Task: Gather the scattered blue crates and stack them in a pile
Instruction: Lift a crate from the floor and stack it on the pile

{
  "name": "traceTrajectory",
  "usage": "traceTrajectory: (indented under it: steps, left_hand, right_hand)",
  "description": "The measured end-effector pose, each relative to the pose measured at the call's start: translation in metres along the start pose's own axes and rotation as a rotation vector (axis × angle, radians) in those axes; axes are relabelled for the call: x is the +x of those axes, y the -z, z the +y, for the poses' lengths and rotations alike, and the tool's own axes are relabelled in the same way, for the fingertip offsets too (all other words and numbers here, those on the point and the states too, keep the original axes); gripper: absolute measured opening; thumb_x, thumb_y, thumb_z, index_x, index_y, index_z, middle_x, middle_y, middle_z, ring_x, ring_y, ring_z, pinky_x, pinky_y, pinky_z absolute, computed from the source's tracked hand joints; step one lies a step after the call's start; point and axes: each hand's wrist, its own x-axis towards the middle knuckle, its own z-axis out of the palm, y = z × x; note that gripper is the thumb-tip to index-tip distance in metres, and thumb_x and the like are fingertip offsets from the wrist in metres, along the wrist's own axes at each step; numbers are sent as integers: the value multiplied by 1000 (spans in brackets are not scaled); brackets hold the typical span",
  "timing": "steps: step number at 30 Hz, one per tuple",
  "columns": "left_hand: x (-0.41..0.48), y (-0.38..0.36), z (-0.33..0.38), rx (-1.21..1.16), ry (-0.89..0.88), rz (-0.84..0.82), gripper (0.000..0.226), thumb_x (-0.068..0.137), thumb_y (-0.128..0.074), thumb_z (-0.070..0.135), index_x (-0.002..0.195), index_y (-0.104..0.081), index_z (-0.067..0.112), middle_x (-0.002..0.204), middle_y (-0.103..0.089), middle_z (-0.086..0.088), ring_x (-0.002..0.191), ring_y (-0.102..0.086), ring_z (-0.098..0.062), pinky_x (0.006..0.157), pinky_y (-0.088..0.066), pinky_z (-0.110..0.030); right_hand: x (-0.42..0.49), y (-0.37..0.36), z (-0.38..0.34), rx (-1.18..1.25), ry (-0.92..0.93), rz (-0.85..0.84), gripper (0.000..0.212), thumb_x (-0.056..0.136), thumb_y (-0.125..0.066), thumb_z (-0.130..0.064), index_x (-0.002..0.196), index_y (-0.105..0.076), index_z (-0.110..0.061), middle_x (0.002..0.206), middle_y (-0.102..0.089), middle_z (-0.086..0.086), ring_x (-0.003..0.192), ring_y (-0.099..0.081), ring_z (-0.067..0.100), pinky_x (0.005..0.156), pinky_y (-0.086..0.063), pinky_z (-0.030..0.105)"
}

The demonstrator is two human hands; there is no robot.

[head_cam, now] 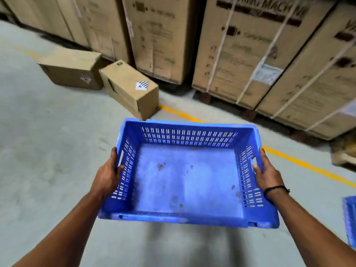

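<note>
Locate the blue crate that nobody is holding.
In the head view, the loose crate is cut off at the lower right edge, just right of the held crate and below the yellow line.

I have one view only, worn on the head, wide-angle, tilted forward and down. It sits close above the left hand (107, 176), right hand (266, 173) and blue crate (183, 180); the floor (48, 151) and big cartons (250, 54) lie farther ahead.
</note>
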Motion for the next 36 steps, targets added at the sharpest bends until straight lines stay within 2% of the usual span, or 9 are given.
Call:
traceTrajectory:
  steps: [3,8,10,13,16,19,23,29,36]
  left_hand:
    - [-5,12,87,40,-154,-53,70,94,-51,20,151,-10,22,123,-58,-28,105,-57,-46,77,-43,-41]
    - [-29,2,217,54,-293,-164,70,94,-51,22,151,-10,24,122,-59,-27,103,-60,-45,82,-47,-43]
    - [-45,-6,262,39,-352,-193,70,94,-52,19,151,-11,21,130,-55,-24,109,-58,-43,87,-47,-42]
    - [-67,-26,321,57,-477,-227,69,92,-54,16,150,-17,15,136,-51,-21,118,-53,-40,94,-45,-43]
    - [-81,-50,370,135,-492,-299,70,93,-53,20,150,-12,18,132,-53,-23,113,-56,-42,90,-47,-44]
    - [-93,-75,415,141,-532,-353,68,92,-53,20,149,-15,21,130,-56,-21,108,-59,-40,87,-49,-42]
    - [-111,-110,477,229,-610,-354,69,93,-52,19,151,-14,18,130,-54,-26,114,-55,-43,87,-44,-39]
    - [-120,-168,574,243,-792,-461,70,92,-52,18,150,-14,18,129,-56,-24,114,-56,-41,86,-44,-36]
    - [-173,-246,699,247,-1041,-574,69,93,-51,18,150,-14,19,131,-53,-25,117,-53,-42,90,-43,-37]
  right_hand:
    - [-22,81,34,40,-77,66,63,96,-49,-22,148,-17,-37,120,-59,31,105,-57,47,83,-45,40]
    - [-53,187,110,92,-260,156,61,97,-48,-26,148,-18,-39,124,-57,30,107,-55,46,88,-43,41]
    - [-68,219,140,107,-307,186,60,96,-48,-26,148,-18,-39,123,-57,30,105,-57,45,88,-43,40]
    - [-89,262,186,137,-376,219,61,96,-49,-23,148,-20,-35,130,-52,28,114,-52,44,93,-40,40]
    - [-102,291,231,159,-420,241,62,95,-51,-22,148,-21,-33,137,-48,24,120,-50,42,98,-38,41]
    - [-115,314,272,230,-452,282,62,95,-52,-21,148,-23,-32,141,-46,19,122,-50,40,100,-38,42]
    - [-129,343,315,240,-523,324,62,95,-52,-22,149,-22,-31,143,-44,19,124,-47,42,98,-38,42]
    - [-153,383,371,259,-670,419,64,95,-53,-23,149,-20,-33,142,-45,20,122,-49,41,97,-39,40]
    - [-207,429,438,341,-852,634,62,94,-53,-28,146,-21,-39,140,-48,14,118,-54,37,101,-42,46]
